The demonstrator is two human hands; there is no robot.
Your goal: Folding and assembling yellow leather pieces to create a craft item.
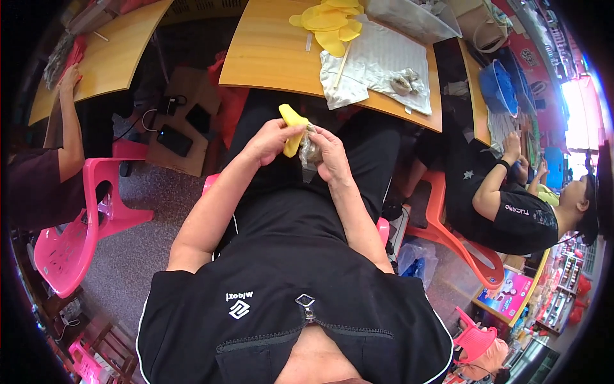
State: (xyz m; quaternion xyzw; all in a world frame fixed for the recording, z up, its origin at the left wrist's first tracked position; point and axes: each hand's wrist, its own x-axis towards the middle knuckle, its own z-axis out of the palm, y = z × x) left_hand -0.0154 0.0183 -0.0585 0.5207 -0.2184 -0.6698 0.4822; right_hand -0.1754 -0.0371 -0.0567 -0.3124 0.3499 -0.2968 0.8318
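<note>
Above my lap, just short of the table edge, both hands meet in front of me. My left hand [270, 141] is closed, pinching a flat, rounded yellow piece [292, 117] that bends upward. My right hand [330, 153] has its fingers closed round a crumpled greyish, partly see-through wad [310, 150], pressed against the yellow piece; its kind is unclear. Several similar yellow oval pieces [326, 22] lie overlapping on the table [265, 54]. A white cloth [377, 61] is spread there too, with another crumpled grey wad [405, 82] on it.
A clear plastic bin [416, 16] stands at the table's far right. To the right are a blue basket [497, 88] and a co-worker on an orange chair [438, 224]. To the left are a pink chair [89, 217], another person's arm, and a cardboard surface [185, 96] with dark devices.
</note>
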